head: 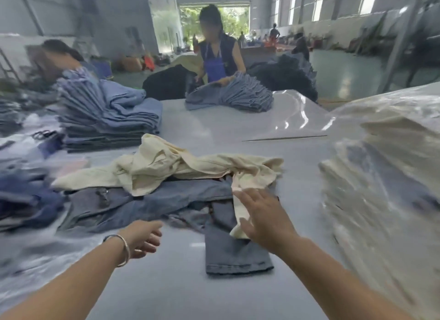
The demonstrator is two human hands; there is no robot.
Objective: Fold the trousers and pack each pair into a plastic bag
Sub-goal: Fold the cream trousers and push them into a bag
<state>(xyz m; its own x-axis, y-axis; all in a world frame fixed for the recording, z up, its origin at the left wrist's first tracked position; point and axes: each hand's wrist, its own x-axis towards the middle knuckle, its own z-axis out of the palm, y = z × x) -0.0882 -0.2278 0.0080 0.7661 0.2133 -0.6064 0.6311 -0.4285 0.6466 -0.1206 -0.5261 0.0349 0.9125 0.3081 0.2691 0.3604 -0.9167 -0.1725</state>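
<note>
Cream trousers (166, 167) lie crumpled across the middle of the grey table (214, 129), on top of grey-blue jeans (147, 205) whose one leg (235, 255) runs toward me. My right hand (264, 217) hovers with spread fingers over a cream trouser end and the jeans leg; contact is unclear. My left hand (142, 238), with a bangle on the wrist, hangs loosely curled above the table, holding nothing. A flat clear plastic bag (295, 115) lies at the far right of the table.
A tall stack of bagged cream trousers (385, 176) stands at the right. Folded blue jeans (104, 119) are piled at the left, more dark denim (23, 200) at the near left. A person (216, 55) sorts grey-blue jeans (238, 93) across the table.
</note>
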